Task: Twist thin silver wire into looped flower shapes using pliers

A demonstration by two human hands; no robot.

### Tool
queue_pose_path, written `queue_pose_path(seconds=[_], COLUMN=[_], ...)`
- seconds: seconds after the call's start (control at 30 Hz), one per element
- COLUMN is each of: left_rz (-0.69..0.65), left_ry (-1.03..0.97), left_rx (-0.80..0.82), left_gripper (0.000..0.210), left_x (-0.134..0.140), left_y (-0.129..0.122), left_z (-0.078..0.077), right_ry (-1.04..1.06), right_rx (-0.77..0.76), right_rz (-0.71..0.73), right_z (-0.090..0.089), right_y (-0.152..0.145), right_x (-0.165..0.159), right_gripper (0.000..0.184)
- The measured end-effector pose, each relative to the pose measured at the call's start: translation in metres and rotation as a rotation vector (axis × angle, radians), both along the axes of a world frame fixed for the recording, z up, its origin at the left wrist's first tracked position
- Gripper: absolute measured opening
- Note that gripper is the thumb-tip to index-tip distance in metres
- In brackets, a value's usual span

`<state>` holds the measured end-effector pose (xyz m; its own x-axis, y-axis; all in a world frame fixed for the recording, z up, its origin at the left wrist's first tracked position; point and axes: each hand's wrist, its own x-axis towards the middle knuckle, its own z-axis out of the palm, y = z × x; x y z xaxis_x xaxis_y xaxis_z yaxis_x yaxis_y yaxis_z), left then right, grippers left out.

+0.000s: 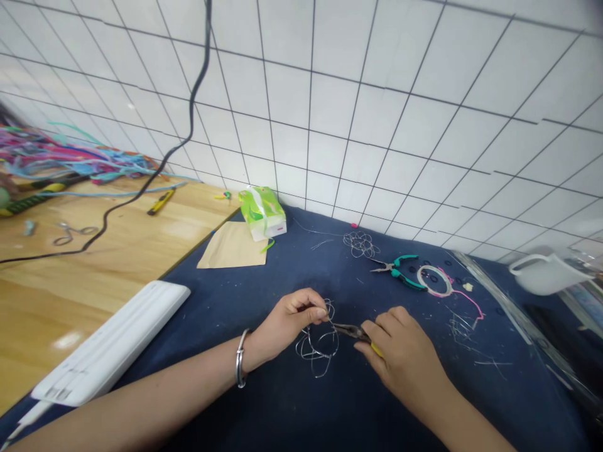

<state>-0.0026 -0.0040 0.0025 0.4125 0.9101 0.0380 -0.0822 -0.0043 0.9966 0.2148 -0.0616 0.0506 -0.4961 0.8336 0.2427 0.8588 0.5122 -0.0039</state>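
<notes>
My left hand (294, 320) pinches the upper part of a looped silver wire piece (324, 345) between thumb and fingers. Its several petal-like loops hang below the fingertips, above the dark blue cloth. From the right, my right hand (400, 351) is closed around yellow-handled long-nose pliers (351, 331). The jaws of those pliers point left and meet the wire near my left fingertips; I cannot tell whether they grip it. Farther back lies a similar looped wire flower (360, 244). Beside it are teal-handled pliers (398, 270) with their handles spread.
A white power strip (117, 342) sits at the left. Behind are a brown paper sheet (226, 248) and a green tissue pack (262, 212). To the right lie a ring-shaped coil (434, 281), wire scraps (464, 329) and a white pitcher (546, 274). A black cable (192, 100) hangs at left.
</notes>
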Motion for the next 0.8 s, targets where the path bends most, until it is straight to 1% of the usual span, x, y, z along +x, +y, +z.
queue_pose_path(seconds=[0.13,0.33,0.57,0.8], left_rz=[0.008,-0.022,-0.034,-0.062], left_ry=[-0.011,-0.075,-0.177,-0.251], left_rx=[-0.012,-0.036,-0.127,-0.181], left_gripper=[0.006,0.007,0.008,0.009], left_x=[0.0005,0.0,0.0024,0.0046], left_y=[0.0001,-0.0005,-0.0017,-0.0038], left_z=[0.0008,-0.0023,-0.0072,-0.0069], right_ry=[0.032,0.044,0.057,0.043], right_rx=[-0.023,0.021,-0.019,-0.02], right_rz=[-0.02,-0.023,-0.031,-0.032], right_z=[-0.0037,-0.0041,-0.0086,-0.0106], right_y=[0.002,0.0041,0.0045,0.0045], right_x=[0.0024,0.0019,0.0027,0.0019], right_gripper=[0.013,0.013,0.015,0.015])
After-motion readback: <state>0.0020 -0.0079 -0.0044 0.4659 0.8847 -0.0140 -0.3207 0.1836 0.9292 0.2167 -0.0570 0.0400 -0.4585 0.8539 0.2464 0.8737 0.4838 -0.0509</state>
